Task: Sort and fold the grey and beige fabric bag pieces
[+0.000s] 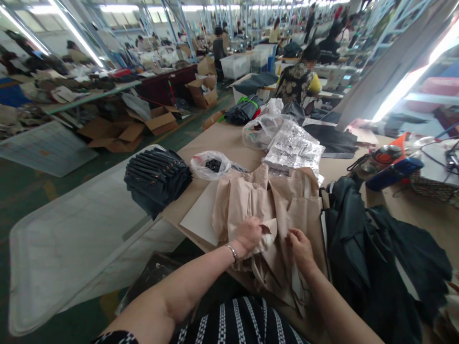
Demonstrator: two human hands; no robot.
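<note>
Some beige cloth (241,200) grasped in left hand (247,235) (bracelet (233,252) worn); right hand (301,246) curled, hold unclear.

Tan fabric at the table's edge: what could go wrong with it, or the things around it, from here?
The tan fabric hangs over the front of the table, so its weight might drag it out of line while the left hand grips a flap.

The dark folded stack appears to jut past the table's left side; a bump could topple it.

The plastic bag sits right behind the fabric, so a sweeping pull might knock it.
</note>
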